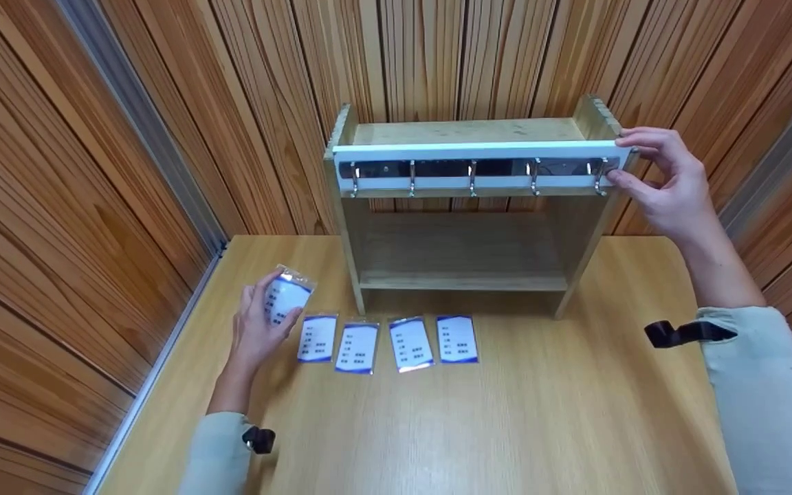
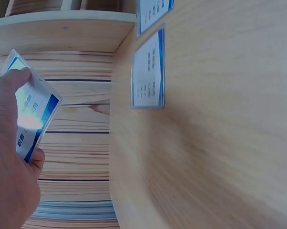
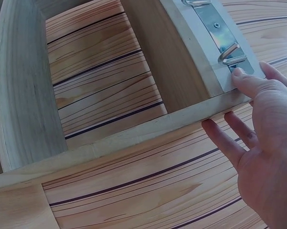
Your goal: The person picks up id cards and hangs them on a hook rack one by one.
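Observation:
My left hand (image 1: 256,323) pinches a badge card (image 1: 289,297) in a clear plastic sleeve, raised above the table and tilted. In the left wrist view, thumb and fingers grip opposite edges of that card (image 2: 38,102). At the upper right, my right hand (image 1: 674,182) holds the right end of a white hook rail (image 1: 437,149) against a wooden shelf (image 1: 465,251). The right wrist view has the thumb on the front of the rail (image 3: 250,52), just beside its end hook, while two fingers reach under the shelf's side board (image 3: 133,136). Several metal hooks line the rail, bare.
Below the shelf, several badge cards lie in a row on the table, from the leftmost card (image 1: 317,338) to the rightmost card (image 1: 457,339). Wood-plank walls (image 1: 286,103) stand behind and at both sides. Black straps (image 1: 688,335) hang at the sleeves.

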Tool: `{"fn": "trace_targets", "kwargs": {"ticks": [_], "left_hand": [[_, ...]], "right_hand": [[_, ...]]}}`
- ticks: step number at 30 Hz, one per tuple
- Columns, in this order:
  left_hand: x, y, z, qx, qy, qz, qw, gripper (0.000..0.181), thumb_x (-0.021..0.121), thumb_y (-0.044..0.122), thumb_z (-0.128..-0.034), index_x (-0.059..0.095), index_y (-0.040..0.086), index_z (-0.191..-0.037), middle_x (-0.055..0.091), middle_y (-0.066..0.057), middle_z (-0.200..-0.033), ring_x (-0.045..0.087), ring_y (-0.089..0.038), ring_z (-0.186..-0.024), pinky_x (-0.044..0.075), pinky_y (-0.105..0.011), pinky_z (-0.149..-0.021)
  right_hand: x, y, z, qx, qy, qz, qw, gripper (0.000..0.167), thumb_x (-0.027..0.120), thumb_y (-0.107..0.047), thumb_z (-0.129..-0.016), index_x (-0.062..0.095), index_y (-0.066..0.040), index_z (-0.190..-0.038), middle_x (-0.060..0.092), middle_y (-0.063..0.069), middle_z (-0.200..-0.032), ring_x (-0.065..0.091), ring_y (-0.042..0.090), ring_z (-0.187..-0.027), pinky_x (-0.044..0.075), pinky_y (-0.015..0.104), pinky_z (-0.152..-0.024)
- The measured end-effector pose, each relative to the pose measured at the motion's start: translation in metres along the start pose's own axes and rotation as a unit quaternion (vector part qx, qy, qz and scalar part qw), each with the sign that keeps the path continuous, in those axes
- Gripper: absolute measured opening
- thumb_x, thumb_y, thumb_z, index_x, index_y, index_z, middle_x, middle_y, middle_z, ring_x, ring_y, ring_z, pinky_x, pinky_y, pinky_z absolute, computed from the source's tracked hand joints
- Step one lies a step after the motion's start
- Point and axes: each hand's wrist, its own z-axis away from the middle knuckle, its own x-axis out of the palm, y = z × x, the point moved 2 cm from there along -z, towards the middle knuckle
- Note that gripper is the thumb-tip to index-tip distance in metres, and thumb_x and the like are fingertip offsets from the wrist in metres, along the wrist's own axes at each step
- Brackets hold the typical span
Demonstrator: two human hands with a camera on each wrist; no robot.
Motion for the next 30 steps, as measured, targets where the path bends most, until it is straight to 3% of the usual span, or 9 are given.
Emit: {"fn": "trace_targets", "kwargs": {"ticks": [12, 22, 30], "left_hand": [[0.014, 0.017, -0.002, 0.025, 0.031, 0.044, 0.9982, 0.074, 0.083, 0.019, -0.1024, 0.045, 0.022, -0.166, 0.056, -0.022, -0.141, 0.063, -0.036, -0.116, 0.049, -0.037, -0.091], [0.027, 0.037, -0.007, 0.026, 0.040, 0.102, 0.9937, 0.077, 0.083, 0.017, -0.1018, 0.044, 0.021, -0.167, 0.052, -0.020, -0.166, 0.060, -0.044, -0.145, 0.057, -0.058, -0.112], [0.036, 0.054, -0.008, 0.015, 0.063, 0.133, 0.9889, 0.078, 0.083, 0.016, -0.1011, 0.043, 0.022, -0.168, 0.052, -0.018, -0.170, 0.063, -0.042, -0.143, 0.057, -0.054, -0.107]], "right_hand": [[0.000, 0.001, -0.001, 0.023, -0.001, -0.001, 0.9997, 0.046, 0.075, 0.005, -0.102, 0.065, 0.002, -0.147, 0.063, -0.010, -0.146, 0.060, 0.010, -0.139, 0.045, 0.027, -0.127], [-0.002, 0.001, 0.000, 0.030, 0.001, 0.003, 0.9995, 0.046, 0.074, 0.003, -0.103, 0.064, 0.002, -0.148, 0.063, -0.014, -0.144, 0.060, 0.010, -0.137, 0.045, 0.030, -0.127], [0.000, -0.001, -0.002, 0.024, 0.000, 0.000, 0.9997, 0.046, 0.075, 0.005, -0.102, 0.064, 0.003, -0.147, 0.064, -0.014, -0.144, 0.061, 0.011, -0.137, 0.046, 0.027, -0.124]]}}
